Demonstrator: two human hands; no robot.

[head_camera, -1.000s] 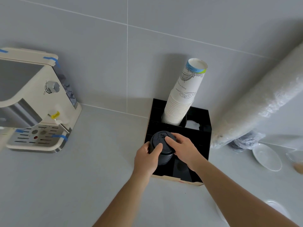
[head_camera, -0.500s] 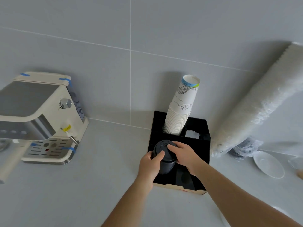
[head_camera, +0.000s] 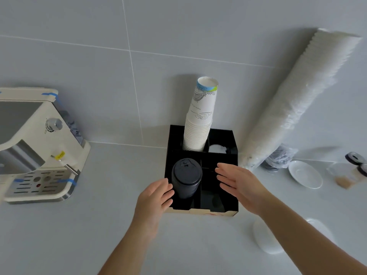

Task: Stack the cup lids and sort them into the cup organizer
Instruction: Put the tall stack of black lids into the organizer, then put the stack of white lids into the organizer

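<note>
1. Black cup lids (head_camera: 186, 180), stacked into a column, stand in the front left compartment of the black cup organizer (head_camera: 234, 139) on the grey desk (head_camera: 79, 235).
2. Left hand (head_camera: 154, 197) has relaxed fingers just beside the stack; whether they touch it is unclear.
3. Right hand (head_camera: 241, 184) hovers flat, fingers straight, over the front right compartment, holding nothing.
4. Paper cups (head_camera: 200, 120) fill the back left compartment; something white lies in the back right.
5. An espresso machine (head_camera: 37, 143) sits at left, a white saucer (head_camera: 304, 174) at right.
</note>
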